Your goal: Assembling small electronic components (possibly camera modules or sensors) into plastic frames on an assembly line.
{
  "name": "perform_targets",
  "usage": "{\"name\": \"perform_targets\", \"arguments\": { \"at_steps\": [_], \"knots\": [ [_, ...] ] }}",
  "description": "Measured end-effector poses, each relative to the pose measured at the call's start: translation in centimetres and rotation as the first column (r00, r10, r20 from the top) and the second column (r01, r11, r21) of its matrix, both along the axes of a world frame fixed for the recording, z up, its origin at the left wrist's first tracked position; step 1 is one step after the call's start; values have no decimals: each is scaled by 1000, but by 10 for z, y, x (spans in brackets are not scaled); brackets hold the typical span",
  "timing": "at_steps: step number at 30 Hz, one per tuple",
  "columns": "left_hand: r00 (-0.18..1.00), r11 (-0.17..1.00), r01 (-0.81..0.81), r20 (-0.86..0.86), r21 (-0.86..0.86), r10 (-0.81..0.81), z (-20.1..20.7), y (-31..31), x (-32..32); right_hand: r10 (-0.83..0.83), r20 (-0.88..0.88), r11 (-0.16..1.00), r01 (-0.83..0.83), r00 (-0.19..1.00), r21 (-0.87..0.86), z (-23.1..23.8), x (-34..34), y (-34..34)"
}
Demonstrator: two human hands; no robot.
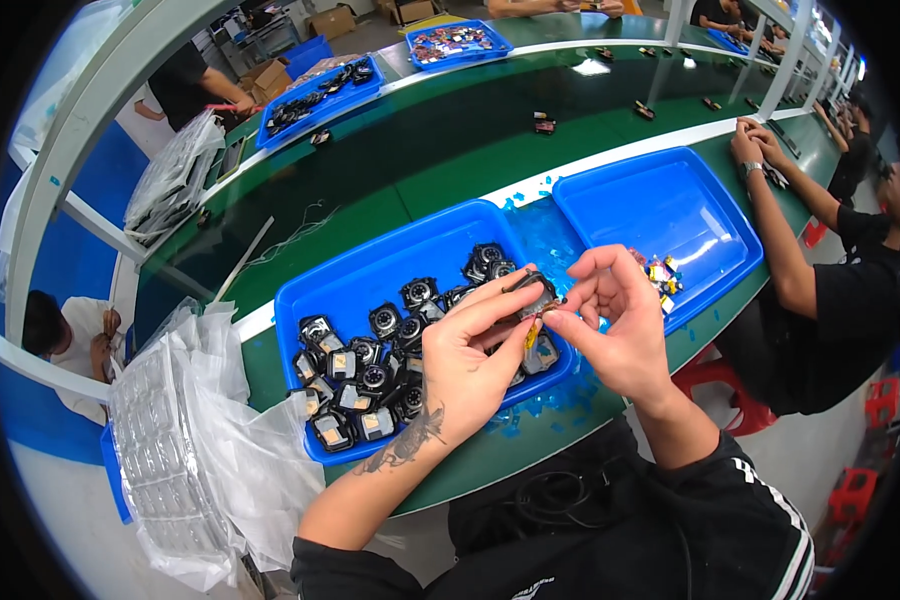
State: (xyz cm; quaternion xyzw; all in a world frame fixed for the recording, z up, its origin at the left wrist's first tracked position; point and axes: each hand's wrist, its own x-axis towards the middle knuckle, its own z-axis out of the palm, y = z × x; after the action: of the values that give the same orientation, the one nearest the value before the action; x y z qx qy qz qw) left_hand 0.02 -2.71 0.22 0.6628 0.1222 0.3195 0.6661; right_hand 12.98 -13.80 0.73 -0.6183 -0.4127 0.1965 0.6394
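Grip of the left hand (467, 352) pinches a small, dark, blocky device (540, 293) at its fingertips; right hand (618, 330), just rightward, is curled, pinch unclear.

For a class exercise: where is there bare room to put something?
Free: the far half of the right-hand rectangular blue plastic tray, behind the small multicoloured pieces; the glossy dark green surface beyond the far right corner of the left-hand blue plastic tray. Crowded: that left tray's near half, heaped with black cases; the blue scraps between trays.
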Motion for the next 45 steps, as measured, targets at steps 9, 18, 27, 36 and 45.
{"name": "perform_targets", "arguments": {
  "at_steps": [9,18,27,36,45],
  "knots": [
    [998,1000,21,58,-10,-20,-11,3,-6,25,-24,999,-26,999,-41,0,-7,8],
    [786,477,95,-360,874,503,28,57,-15,107,-33,923,-111,994,-369,-2,121,144],
    [642,422,305,-512,854,571,-21,97,-27,51,436,812,216,899,-542,-59,171,214],
    [734,727,65,-527,683,429,-19,113,-24,184,434,947,-41,882,-317,-19,132,141],
    [796,398,68,-291,915,531,-23,102,-16,305,694,911,12,652,-413,-18,12,77]
  ]
}}
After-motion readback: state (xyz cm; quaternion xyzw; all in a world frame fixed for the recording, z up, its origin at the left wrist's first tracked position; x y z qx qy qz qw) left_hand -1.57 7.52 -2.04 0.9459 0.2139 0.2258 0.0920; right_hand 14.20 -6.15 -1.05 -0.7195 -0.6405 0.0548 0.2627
